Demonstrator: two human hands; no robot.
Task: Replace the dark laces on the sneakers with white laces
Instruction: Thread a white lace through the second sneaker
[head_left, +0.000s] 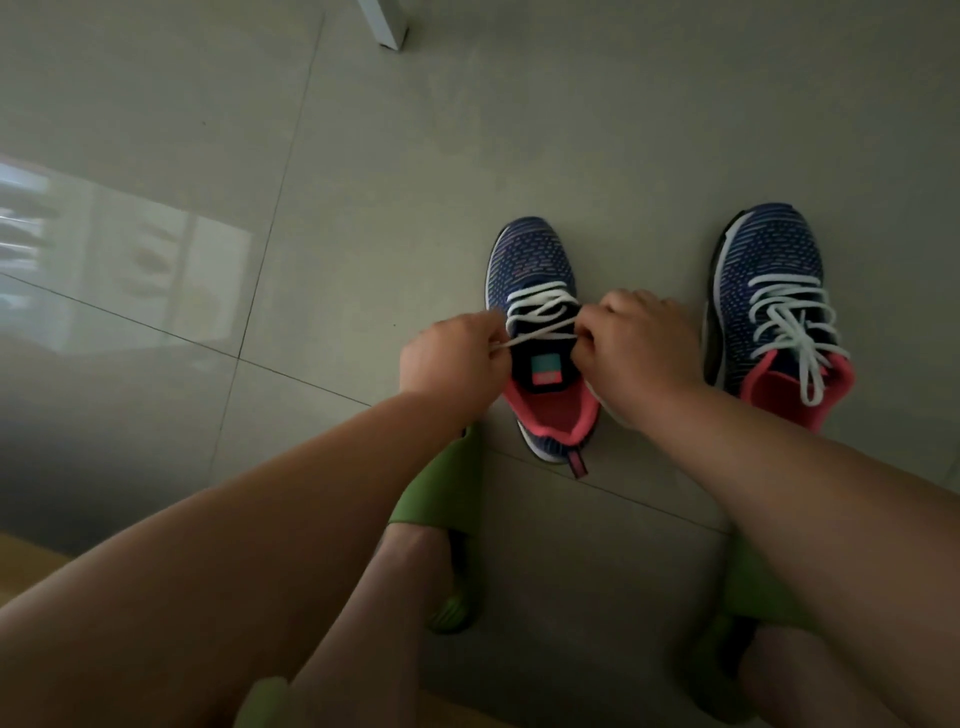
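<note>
Two navy knit sneakers with pink linings are stood on a grey tiled floor, toes pointing toward twelve o'clock. The left sneaker is seen just right of the frame's centre; the right sneaker is placed at three o'clock from it, apart from it, with the right hand between them.

A white lace is threaded through the lower eyelets of the left sneaker, its upper rows crossing over a dark tongue that carries a teal and pink label. One strand of this lace is pinched by the curled fingers of the left hand, which is held at nine o'clock of the shoe's throat, and the strand is drawn taut across toward it. The right hand is held at three o'clock of the same throat with its fingers curled in at the eyelet edge, where the lace meets them; the lace appears to be gripped there, though the fingertips are hidden.

The right sneaker is laced fully with a second white lace, whose loose ends are laid over the pink collar toward five o'clock.

Green slippers are worn on the person's feet at six o'clock of the sneakers. A white furniture leg is seen at twelve o'clock, at the frame's top edge.
</note>
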